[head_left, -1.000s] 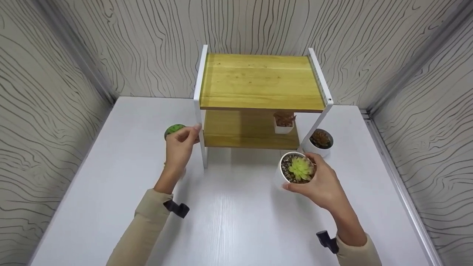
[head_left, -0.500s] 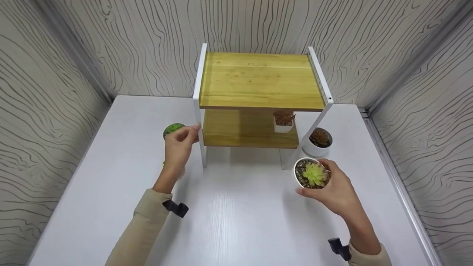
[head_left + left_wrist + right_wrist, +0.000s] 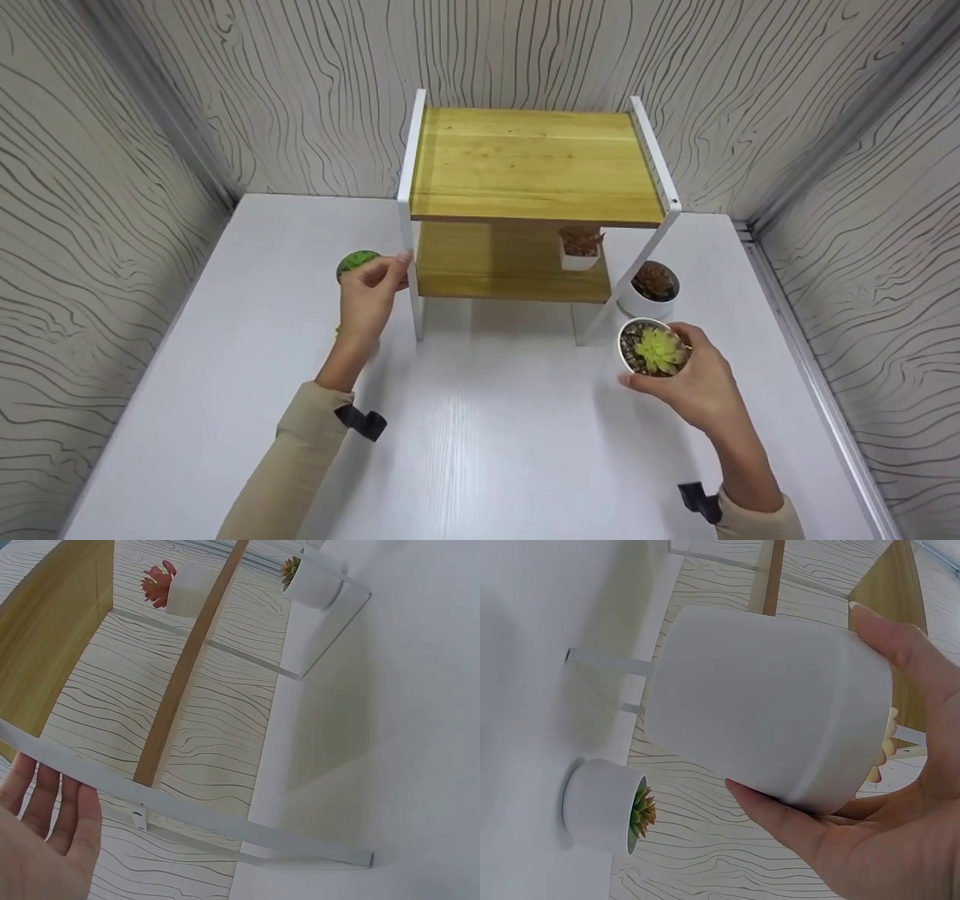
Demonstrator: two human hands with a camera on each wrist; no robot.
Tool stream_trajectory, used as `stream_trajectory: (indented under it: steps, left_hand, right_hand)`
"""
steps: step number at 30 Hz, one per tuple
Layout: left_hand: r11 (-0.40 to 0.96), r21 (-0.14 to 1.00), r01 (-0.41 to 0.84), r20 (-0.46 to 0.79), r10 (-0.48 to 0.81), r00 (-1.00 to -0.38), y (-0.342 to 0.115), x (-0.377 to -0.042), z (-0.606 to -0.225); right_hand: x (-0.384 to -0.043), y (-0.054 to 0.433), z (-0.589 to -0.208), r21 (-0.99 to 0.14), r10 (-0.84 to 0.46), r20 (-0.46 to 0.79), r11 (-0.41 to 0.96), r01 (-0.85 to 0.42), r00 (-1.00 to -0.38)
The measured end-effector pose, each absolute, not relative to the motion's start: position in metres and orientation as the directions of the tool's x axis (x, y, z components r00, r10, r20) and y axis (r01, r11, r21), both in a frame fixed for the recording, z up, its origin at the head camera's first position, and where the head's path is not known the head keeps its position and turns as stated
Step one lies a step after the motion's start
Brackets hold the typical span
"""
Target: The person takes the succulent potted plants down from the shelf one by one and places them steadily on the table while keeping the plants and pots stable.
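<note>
My right hand [image 3: 705, 386] grips a white potted succulent [image 3: 660, 352] by its rim, thumb on the near side and fingers behind. The yellow-green rosette sits in dark gravel. In the right wrist view the white pot [image 3: 757, 705] is raised off the table. My left hand [image 3: 369, 300] holds the left upright of a two-tier plant shelf [image 3: 536, 165], thumb and fingers at the post. The left wrist view shows its fingers [image 3: 84, 829] against the white frame. A small reddish potted succulent [image 3: 580, 251] stands on the lower board's right end.
Another white potted succulent [image 3: 651, 289], brownish, stands on the white table [image 3: 465, 450] by the shelf's right leg. A green plant [image 3: 357, 261] is partly hidden behind my left hand. Something yellow shows beside the left wrist. Wood-grain patterned panels surround the table.
My right hand has carried the potted succulent to the right, close in front of the brownish one. My left hand stays at the shelf's upright.
</note>
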State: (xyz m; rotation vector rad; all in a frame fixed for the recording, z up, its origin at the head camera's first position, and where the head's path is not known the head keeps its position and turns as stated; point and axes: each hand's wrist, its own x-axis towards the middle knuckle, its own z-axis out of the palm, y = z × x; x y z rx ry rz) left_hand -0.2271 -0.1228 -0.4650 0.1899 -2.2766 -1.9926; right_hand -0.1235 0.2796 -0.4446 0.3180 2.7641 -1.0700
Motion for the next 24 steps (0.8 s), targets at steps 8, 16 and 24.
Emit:
stream_trajectory:
  steps: [8, 16, 24]
  left_hand:
    - [0.122, 0.992, -0.020, 0.000, -0.161, -0.987, -0.122, -0.226, -0.464]
    - [0.125, 0.992, -0.029, -0.009, -0.156, -0.988, -0.121, -0.228, -0.464]
    - [0.117, 0.993, -0.033, -0.015, -0.151, -0.988, -0.122, -0.228, -0.464]
  right_hand:
    - [-0.132, 0.287, -0.456, -0.649, 0.151, -0.226, 0.713, 0.264, -0.962]
    - [-0.142, 0.300, -0.473, -0.652, 0.144, -0.214, 0.715, 0.251, -0.966]
    - [-0.155, 0.314, -0.494, -0.633, 0.193, -0.240, 0.712, 0.304, -0.951]
